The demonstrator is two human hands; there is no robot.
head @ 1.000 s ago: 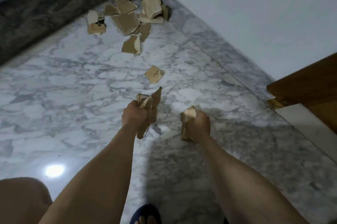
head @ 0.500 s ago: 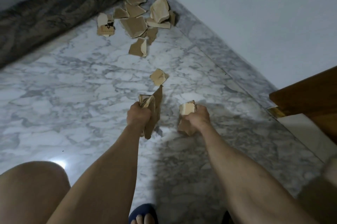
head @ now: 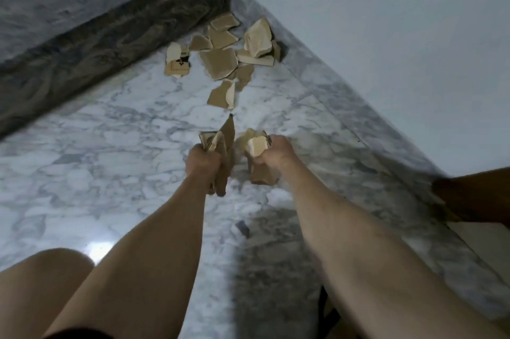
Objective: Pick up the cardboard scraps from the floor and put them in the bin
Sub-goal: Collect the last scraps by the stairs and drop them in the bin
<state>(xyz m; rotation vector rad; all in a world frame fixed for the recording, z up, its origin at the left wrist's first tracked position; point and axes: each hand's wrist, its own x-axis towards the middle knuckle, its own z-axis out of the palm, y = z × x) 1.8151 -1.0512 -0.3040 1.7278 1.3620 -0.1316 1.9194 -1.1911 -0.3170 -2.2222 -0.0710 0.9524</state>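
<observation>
Left hand and right hand each grip cardboard scraps; a pile remains in the floor corner, no bin visible.

Bare forearms and knee, no sleeves (dark shorts hem at the bottom edge)

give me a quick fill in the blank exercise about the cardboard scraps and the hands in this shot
1. The left hand and the right hand each grip cardboard ____.
2. The pile of loose scraps lies in the ____ where the step meets the wall.
3. The floor is made of veined ____.

Missing words: scraps; corner; marble
</observation>
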